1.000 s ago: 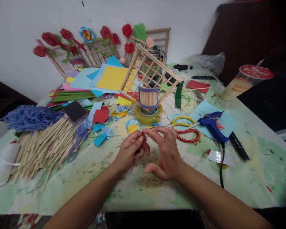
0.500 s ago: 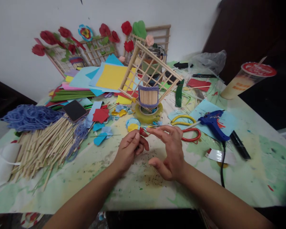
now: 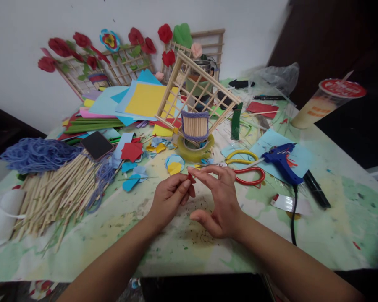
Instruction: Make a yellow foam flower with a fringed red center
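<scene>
Pinched between the thumb and fingers of my left hand (image 3: 170, 196) is a small red paper piece (image 3: 190, 177), mostly hidden by the fingers. My right hand (image 3: 219, 199) is open, its thumb spread away from the fingers, and its fingertips reach the top of the red piece. Just beyond the hands lie blue and yellow paper petals (image 3: 175, 164) and a pair of scissors (image 3: 250, 176) with red and yellow handles. Behind them a tilted wooden-stick lattice (image 3: 195, 90) with a small yarn-edged stick basket (image 3: 195, 126) rests on a tape roll (image 3: 195, 152).
On the left are loose sticks (image 3: 55, 193), purple yarn (image 3: 39, 154) and a phone (image 3: 97, 145). To the right are a blue glue gun (image 3: 282, 161) with its cord and a drink cup (image 3: 326, 102). Coloured paper sheets (image 3: 146, 100) and red paper flowers (image 3: 61, 47) stand behind.
My right fingertips have come in to touch the red piece, closing the small gap to my left hand. Both hands have shifted slightly left in view.
</scene>
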